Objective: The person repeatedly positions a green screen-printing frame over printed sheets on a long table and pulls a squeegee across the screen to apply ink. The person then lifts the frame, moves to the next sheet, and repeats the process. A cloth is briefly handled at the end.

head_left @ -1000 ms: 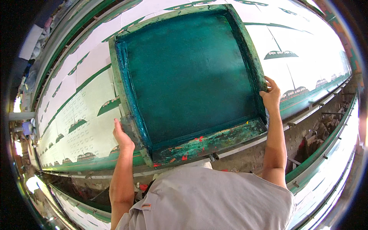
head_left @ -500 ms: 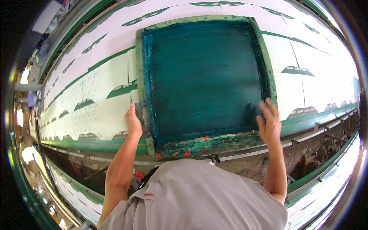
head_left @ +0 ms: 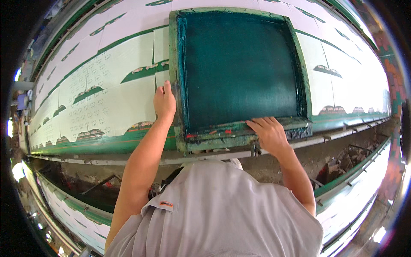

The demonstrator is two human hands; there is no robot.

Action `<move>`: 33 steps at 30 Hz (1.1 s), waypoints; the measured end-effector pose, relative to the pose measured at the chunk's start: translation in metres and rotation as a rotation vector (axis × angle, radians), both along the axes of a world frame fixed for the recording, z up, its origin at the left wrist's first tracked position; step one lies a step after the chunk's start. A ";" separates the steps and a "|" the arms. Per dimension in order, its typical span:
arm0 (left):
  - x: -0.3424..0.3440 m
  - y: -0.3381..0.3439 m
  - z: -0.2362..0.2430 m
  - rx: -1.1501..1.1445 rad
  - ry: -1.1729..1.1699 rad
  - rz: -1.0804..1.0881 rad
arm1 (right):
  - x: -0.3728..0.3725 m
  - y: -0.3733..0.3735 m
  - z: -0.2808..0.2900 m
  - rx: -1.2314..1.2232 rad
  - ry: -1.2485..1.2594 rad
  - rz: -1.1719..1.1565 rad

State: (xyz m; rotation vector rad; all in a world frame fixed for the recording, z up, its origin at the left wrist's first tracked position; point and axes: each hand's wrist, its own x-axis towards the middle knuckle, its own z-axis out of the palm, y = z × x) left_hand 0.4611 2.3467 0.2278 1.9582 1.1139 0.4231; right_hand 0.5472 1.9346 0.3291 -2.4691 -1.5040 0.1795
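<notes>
A wooden screen printing frame with green-stained rails and a dark teal mesh is over the long printing table. My left hand is at the frame's left rail, thumb up, gripping its outer side; some of its fingers are hidden. On the near rail, right of the middle, my right hand is closed, fingers hooked over the top edge. Paint smears in red and green cover that near rail. Beneath and around the frame lies pale fabric printed with green bands and scalloped motifs.
A metal rail runs along the table's near edge, just in front of me. Behind it is a gap with debris. Another printed table stands below. Clutter lines the far left.
My right hand has gone from the frame's right side to its near rail and closed on it. My left hand stays at the left rail. The near rail now shows more of its front face.
</notes>
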 end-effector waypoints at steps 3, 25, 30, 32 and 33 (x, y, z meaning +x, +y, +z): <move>0.003 0.001 -0.003 0.045 -0.004 -0.041 | 0.008 0.025 0.011 -0.264 0.105 -0.056; 0.000 -0.004 -0.005 0.026 -0.148 -0.051 | 0.049 0.048 -0.041 0.104 -0.211 -0.033; 0.000 -0.009 0.000 0.004 -0.220 0.016 | 0.147 0.108 -0.058 0.087 -0.292 -0.012; 0.000 -0.010 0.003 -0.017 -0.200 0.049 | 0.191 0.131 -0.062 0.125 -0.306 -0.018; -0.001 -0.010 0.003 -0.032 -0.168 0.046 | 0.213 0.143 -0.064 0.124 -0.298 -0.032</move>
